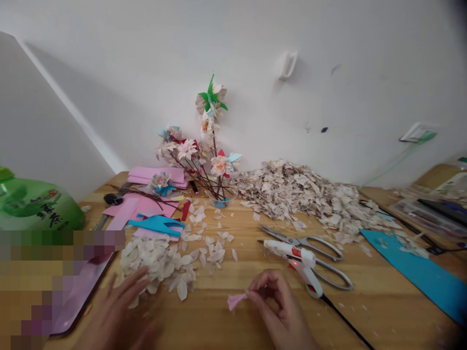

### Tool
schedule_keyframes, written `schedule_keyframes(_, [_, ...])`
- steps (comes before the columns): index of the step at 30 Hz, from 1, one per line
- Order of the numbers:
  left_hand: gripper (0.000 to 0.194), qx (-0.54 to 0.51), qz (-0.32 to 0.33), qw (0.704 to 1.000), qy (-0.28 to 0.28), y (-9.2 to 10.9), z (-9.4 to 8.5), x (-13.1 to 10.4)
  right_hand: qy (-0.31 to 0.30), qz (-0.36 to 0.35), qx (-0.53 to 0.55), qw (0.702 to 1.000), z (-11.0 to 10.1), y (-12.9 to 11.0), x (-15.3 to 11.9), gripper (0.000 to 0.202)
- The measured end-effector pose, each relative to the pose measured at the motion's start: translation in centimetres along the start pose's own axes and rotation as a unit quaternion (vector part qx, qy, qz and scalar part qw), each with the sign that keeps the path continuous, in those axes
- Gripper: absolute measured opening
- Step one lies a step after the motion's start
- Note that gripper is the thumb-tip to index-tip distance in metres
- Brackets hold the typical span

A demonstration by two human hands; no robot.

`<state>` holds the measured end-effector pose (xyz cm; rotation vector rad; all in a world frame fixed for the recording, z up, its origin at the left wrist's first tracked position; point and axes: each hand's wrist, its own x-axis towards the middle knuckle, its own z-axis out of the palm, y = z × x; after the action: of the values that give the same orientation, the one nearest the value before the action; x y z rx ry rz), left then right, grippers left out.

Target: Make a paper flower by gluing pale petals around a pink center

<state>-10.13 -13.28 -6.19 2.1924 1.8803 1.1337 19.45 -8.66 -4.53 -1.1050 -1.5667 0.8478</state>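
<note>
My right hand [280, 308] pinches a small pink fringed paper piece [237, 301] by its narrow end, with the fringe pointing left. My left hand [115, 308] is blurred by motion, its fingers stretched and apart, and nothing shows in it. It hovers at the near edge of a heap of whitish petals [153, 260]; whether it touches them I cannot tell. Just beyond my right hand lies a white glue gun [297, 257] with a red light on. Metal scissors [317, 245] rest partly under the gun.
Handmade flowers on twigs [219, 165] stand in a clear cup [221, 200]. Behind spreads a large pile of dried pieces [292, 189]. Pink sheets [156, 175] and cut blue paper [156, 224] lie left, a blue sheet [419, 272] right. A green bottle [36, 204] is far left.
</note>
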Motion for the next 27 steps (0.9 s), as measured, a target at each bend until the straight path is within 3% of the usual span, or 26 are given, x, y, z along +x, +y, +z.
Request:
schedule_keyframes(3, [0.06, -0.078, 0.049, 0.994, -0.054, 3.1, 2.5, 1.0, -0.026, -0.031, -0.027, 0.999, -0.1, -0.1, -0.2, 0.008])
schedule_keyframes(5, [0.073, -0.12, 0.034, 0.988, -0.089, 4.4, 4.0, 1.5, -0.042, -0.057, -0.058, 0.996, -0.2, -0.2, -0.2, 0.008])
schedule_keyframes(7, [0.077, -0.17, 0.072, 0.971, -0.153, 5.7, 5.4, 2.2, -0.049, -0.082, -0.09, 0.991, -0.3, -0.4, -0.1, 0.008])
schedule_keyframes(10, [0.078, -0.232, 0.073, 0.949, -0.198, 8.0, 6.7, 3.6, -0.057, -0.128, -0.108, 0.984, -0.4, -0.7, 0.1, 0.007])
schedule_keyframes(14, [0.048, -0.205, 0.07, 0.956, -0.196, 10.6, 6.6, 5.3, -0.062, -0.171, -0.104, 0.978, -0.3, -0.9, 0.4, 0.007])
schedule_keyframes(20, [0.047, -0.238, 0.032, 0.959, -0.152, 10.7, 5.8, 5.5, -0.101, -0.159, -0.126, 0.974, -0.4, -0.7, 0.4, 0.007])
schedule_keyframes(27, [0.039, -0.226, 0.013, 0.96, -0.161, 10.4, 6.0, 5.0, -0.117, -0.159, -0.133, 0.971, -0.2, -1.1, 0.2, 0.008])
